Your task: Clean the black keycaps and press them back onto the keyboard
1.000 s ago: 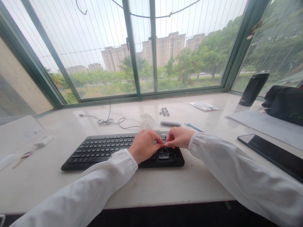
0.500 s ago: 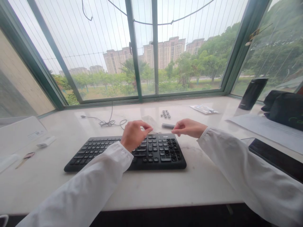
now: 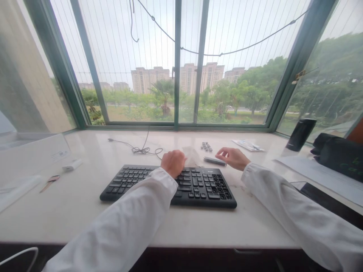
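A black keyboard lies across the table, with several keycaps off its number pad at the right end. My left hand is closed above the keyboard's back edge. Its fingertips are turned away, so whatever they hold is hidden. Just to its right lies a pale, thin tissue-like sheet; I cannot tell whether the fingers grip it. My right hand hovers at the right end of a slim grey pen-like tool, thumb and fingers parted. Behind that tool sit several loose grey keycaps in a cluster.
A coiled cable lies behind the keyboard. Keys and a small white box are at left. To the right are a plastic packet, a black cylinder, papers, a dark bag and a phone.
The view has tilted up and shifted left. My right hand's pinched fingers have parted over the grey tool. My left hand has turned so its fingertips no longer show.
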{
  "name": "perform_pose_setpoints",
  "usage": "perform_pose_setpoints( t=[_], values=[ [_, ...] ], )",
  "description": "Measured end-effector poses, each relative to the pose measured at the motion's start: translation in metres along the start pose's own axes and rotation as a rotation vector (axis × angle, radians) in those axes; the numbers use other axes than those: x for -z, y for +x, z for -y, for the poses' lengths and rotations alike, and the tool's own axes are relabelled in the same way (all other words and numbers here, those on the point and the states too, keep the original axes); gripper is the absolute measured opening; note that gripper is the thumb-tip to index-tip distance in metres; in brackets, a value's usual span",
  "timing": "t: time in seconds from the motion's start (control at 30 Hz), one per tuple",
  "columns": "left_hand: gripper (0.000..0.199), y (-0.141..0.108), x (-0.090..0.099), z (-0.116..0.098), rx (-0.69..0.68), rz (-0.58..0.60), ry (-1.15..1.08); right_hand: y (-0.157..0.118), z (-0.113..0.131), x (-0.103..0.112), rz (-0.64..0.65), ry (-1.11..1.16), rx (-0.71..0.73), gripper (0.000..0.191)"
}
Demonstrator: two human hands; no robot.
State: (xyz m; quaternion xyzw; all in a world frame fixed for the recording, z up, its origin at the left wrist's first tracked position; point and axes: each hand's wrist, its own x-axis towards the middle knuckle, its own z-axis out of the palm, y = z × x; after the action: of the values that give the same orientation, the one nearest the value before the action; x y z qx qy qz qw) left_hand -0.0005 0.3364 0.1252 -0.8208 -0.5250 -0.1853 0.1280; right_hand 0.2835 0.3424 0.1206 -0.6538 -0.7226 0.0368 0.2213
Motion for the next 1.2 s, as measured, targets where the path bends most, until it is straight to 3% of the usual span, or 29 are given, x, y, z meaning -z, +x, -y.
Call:
perform_pose_setpoints(
  t=[0.13, 0.33, 0.57, 0.83, 1.03, 1.1, 1.2],
  values=[
    [0.033, 0.001, 0.000, 0.003, 0.000, 0.001, 0.005, 0.045, 0.010, -0.007, 0.068, -0.220, 0.078, 0.032],
    [0.032, 0.004, -0.001, 0.008, -0.002, -0.011, -0.004, 0.119, 0.016, -0.030, 0.121, -0.346, 0.085, 0.026],
    [0.028, 0.006, -0.001, 0.012, -0.007, -0.023, -0.026, 0.144, 0.020, -0.052, 0.159, -0.389, 0.070, 0.014],
    [0.030, 0.011, -0.003, 0.021, 0.032, -0.045, -0.034, 0.128, 0.045, -0.036, 0.068, -0.209, 0.053, 0.029],
    [0.029, 0.010, 0.004, 0.022, -0.037, -0.110, -0.077, 0.065, 0.087, -0.019, 0.092, 0.044, 0.170, 0.042],
    [0.029, 0.007, 0.005, 0.019, -0.071, -0.139, -0.102, 0.043, 0.098, -0.019, 0.109, 0.278, 0.266, 0.041],
    [0.033, 0.004, 0.005, 0.017, -0.103, -0.196, -0.153, 0.024, 0.105, -0.022, 0.127, 0.447, 0.298, 0.043]
  ],
)
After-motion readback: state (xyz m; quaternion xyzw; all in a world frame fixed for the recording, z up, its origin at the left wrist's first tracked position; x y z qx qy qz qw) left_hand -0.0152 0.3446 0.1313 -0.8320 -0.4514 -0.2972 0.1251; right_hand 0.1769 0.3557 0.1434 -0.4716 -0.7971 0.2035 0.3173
